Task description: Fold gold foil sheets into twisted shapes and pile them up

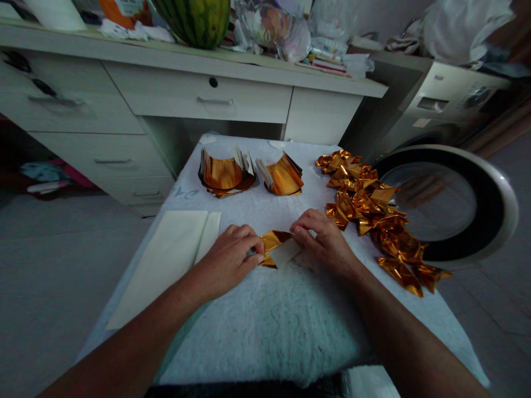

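A partly folded sheet of gold foil paper (272, 241) stretches between my two hands over the cloth-covered table (265, 326). My left hand (236, 254) pinches its left end, thumb against fingers. At the right end, my right hand (319, 237) grips a corner between thumb and fingertips. A pale side of the paper shows below the gold. Beyond the hands stand two curved stacks of gold foil sheets, a left stack (224, 174) and a right stack (284, 177). Folded gold foil pieces (369, 204) lie heaped along the table's right side.
Pale paper sheets (161, 265) lie left of my left hand. Behind the table is a white desk with drawers (203, 99), bearing a watermelon (193, 19) and a glass bowl (265, 25). A washing machine's open round door (493, 204) stands close at the right.
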